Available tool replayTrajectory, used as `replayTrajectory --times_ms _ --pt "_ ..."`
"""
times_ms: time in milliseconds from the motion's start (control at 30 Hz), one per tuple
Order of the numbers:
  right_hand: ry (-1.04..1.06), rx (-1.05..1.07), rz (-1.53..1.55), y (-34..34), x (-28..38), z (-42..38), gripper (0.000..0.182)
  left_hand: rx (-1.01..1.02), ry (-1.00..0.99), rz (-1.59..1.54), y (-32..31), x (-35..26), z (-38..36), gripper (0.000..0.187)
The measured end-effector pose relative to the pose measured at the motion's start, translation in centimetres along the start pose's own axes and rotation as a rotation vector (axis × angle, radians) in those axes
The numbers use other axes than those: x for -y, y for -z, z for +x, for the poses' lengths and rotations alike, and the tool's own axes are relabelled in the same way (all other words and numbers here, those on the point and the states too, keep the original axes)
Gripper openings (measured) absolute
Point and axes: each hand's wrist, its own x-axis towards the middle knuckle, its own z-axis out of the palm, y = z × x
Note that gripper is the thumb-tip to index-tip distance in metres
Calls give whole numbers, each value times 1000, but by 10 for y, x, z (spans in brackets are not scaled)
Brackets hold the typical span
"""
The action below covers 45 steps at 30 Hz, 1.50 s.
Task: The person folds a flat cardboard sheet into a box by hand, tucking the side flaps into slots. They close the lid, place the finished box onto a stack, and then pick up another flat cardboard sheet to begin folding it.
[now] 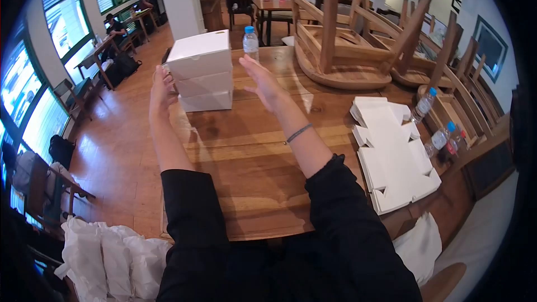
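Note:
Three white cardboard boxes (204,81) stand stacked at the far left of the wooden table (251,173). My left hand (161,86) is upright along the stack's left side, fingers stretched and close to the boxes. To the right of the stack, my right hand (264,83) is held up with its fingers extended and the thumb apart, a visible gap between it and the boxes. Neither hand grips anything. Just behind my right hand is a water bottle (250,42) with a blue cap.
Flat white box blanks (394,154) lie piled on the right, beside several bottles (439,138). Upturned wooden chairs (341,70) rest on the table's far right. White wrapped bundles (114,260) are at lower left. A seated person (116,28) is in the background.

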Motion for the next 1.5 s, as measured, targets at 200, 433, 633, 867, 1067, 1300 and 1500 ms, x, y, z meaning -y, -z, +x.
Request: replayTrajectory --times_ms 200,433,633,867,1067,1300,1500 --pt "55 -236 -441 44 92 -69 91 -38 3 -18 -6 -7 0 97" --pt "-312 -541 -1209 237 91 -153 83 -89 -2 -47 -4 -15 -6 92" --pt "-642 -655 -1112 272 48 -180 82 -142 -76 -111 5 -29 -10 90" --pt "-721 -541 -1119 273 50 -176 80 -172 -155 -149 16 -50 -24 84" --pt "-820 -474 -1033 263 65 -174 70 -169 -186 -187 21 -59 -29 76" --pt "-821 -475 -848 279 64 -180 60 -168 -211 -182 27 -65 -39 70" --pt "-692 -440 -940 311 50 -183 44 -166 -253 -211 33 -71 -44 64"
